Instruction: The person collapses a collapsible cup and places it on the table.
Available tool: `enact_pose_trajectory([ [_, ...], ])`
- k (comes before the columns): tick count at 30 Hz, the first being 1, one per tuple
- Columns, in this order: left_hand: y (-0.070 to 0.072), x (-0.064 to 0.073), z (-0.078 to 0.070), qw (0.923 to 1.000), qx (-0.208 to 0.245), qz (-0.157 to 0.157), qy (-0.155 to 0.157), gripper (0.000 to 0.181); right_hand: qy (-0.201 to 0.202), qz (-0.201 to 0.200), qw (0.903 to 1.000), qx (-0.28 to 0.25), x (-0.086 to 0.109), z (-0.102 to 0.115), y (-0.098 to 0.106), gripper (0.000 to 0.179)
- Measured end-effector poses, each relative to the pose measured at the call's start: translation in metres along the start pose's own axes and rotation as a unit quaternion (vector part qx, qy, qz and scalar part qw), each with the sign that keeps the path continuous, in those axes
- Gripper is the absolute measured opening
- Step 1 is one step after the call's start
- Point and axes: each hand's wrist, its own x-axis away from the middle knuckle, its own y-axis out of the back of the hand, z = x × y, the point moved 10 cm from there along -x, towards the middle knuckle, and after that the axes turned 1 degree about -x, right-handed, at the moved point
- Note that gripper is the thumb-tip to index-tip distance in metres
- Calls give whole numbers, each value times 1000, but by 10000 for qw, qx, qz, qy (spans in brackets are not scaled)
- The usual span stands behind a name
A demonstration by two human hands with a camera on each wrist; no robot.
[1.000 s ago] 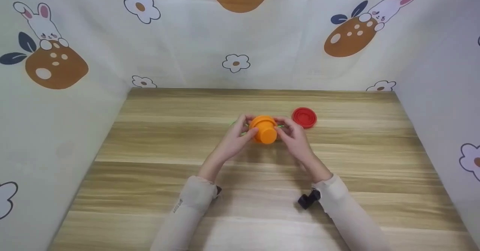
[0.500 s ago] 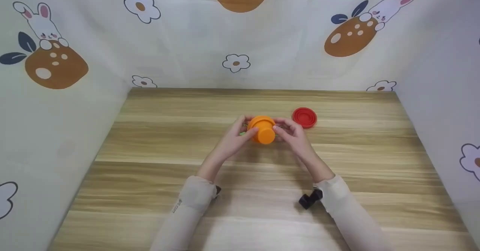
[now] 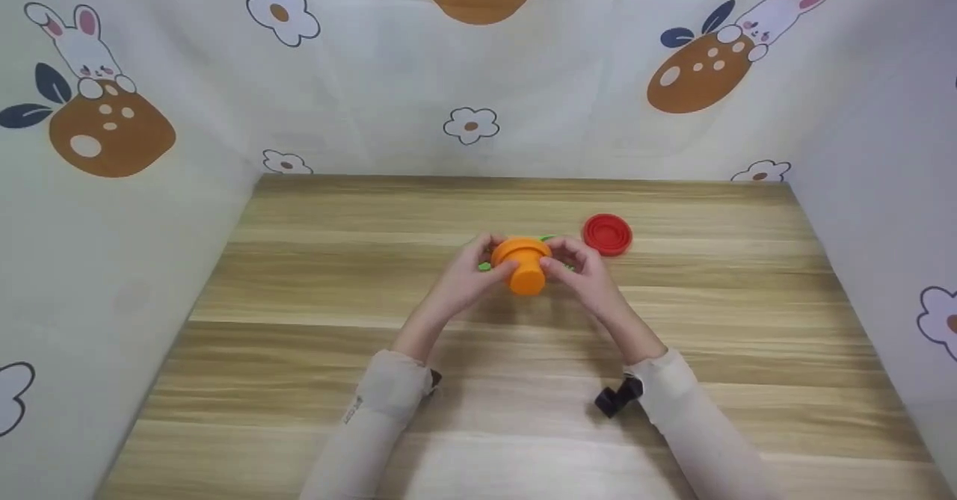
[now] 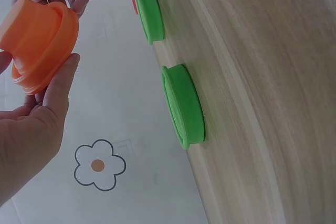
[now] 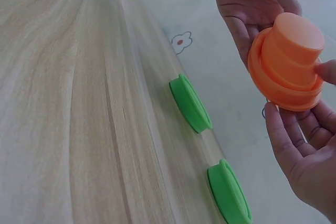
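Both hands hold an orange collapsible cup (image 3: 527,279) up over the middle of the table. Its narrow closed end points toward the person, and the wide ringed rim faces away. My left hand (image 3: 469,272) grips one side, its thumb against the narrow part. On the opposite side, my right hand (image 3: 589,272) has its thumb on the cup and its fingers under the wide rim. In the right wrist view the stepped wall (image 5: 289,61) is partly drawn out from the rim. The inside of the cup is hidden.
Two flattened green collapsible cups, one nearer (image 4: 184,106) and one farther (image 4: 149,13) in the left wrist view, lie on the table behind the hands. A flattened red one (image 3: 607,235) lies just beyond my right hand. Patterned cloth walls (image 3: 374,111) enclose the table.
The orange cup has come slightly closer to the person and tilts a little further downward. Both hands keep hold of it, and more green shows behind them.
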Motion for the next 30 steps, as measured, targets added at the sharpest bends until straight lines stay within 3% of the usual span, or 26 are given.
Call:
enact_pose_trajectory([
  [12, -5, 0, -4, 9996, 79, 240, -146, 35, 197, 306, 9985, 404, 1, 6, -8, 24],
  [24, -4, -2, -4, 9997, 29, 124, -219, 21, 387, -23, 9947, 950, 3, 12, -9, 20],
  [30, -2, 0, -3, 9994, 107, 217, -259, 29, 578, -186, 9910, 1190, 4, 17, -7, 20],
])
